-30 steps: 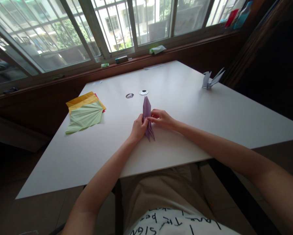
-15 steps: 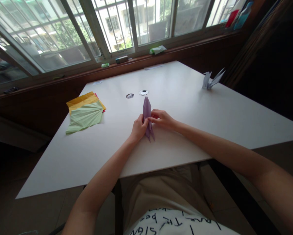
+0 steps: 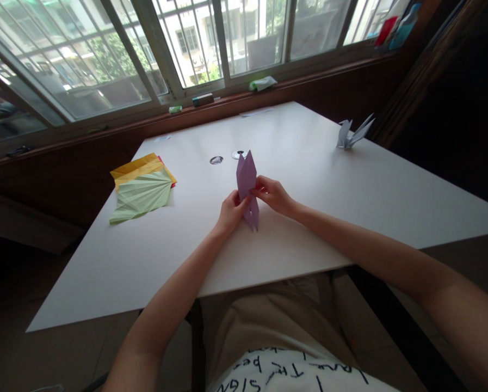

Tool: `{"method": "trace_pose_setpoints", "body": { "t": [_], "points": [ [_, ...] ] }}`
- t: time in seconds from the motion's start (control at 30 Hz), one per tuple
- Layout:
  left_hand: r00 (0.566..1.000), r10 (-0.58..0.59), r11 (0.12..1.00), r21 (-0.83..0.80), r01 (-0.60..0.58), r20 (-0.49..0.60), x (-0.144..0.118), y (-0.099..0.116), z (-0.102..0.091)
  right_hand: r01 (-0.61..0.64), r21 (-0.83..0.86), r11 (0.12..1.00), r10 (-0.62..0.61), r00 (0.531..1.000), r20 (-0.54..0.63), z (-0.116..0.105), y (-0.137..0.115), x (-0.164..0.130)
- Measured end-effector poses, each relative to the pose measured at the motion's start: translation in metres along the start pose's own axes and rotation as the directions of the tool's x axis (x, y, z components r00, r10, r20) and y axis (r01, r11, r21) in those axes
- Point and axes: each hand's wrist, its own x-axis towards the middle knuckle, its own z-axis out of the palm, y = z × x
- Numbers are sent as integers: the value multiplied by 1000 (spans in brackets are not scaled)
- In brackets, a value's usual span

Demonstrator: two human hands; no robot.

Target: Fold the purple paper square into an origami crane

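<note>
A purple folded paper [image 3: 246, 175], long and narrow with pointed tips at both ends, stands between my hands above the white table. My left hand [image 3: 231, 213] grips its lower left side, thumb across the front. From the right, my right hand [image 3: 274, 195] pinches the paper's right edge with thumb and fingertips. The fingers behind the paper are partly hidden. Just beyond its upper tips lie two small round discs: a white one with a dark centre [image 3: 237, 154], partly covered by the paper, and a dark patterned one [image 3: 216, 160].
Green creased paper [image 3: 143, 195] overlaps yellow paper [image 3: 140, 166] on the table's left, with a red edge showing beneath. A pale folded paper crane [image 3: 352, 135] stands near the right edge of the white table [image 3: 309, 174]. Small packets, including a green-white one [image 3: 263, 83], lie on the sill.
The purple paper has been raised and turned so that a broader face shows, and its upper tips sit further apart. My right hand has moved slightly up and right with it.
</note>
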Motion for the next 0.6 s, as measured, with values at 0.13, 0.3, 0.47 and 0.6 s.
{"method": "trace_pose_setpoints", "body": {
  "t": [0.13, 0.3, 0.47, 0.6],
  "points": [
    [1000, 11, 1000, 25, -11, -5, 0, -1, 0, -5, 8, 1000, 5, 1000, -2, 0, 0, 0],
    [1000, 14, 1000, 23, -14, -6, 0, -2, 0, -6, 16, 1000, 6, 1000, 8, 0, -1, -1],
    [1000, 3, 1000, -5, -3, 2, -2, 2, 0, -7, 27, 1000, 7, 1000, -3, 0, -1, -1],
    [997, -70, 994, -80, 72, 24, -4, 6, 0, -9, 35, 999, 10, 1000, -28, 1, 1, -1]
  ]
}}
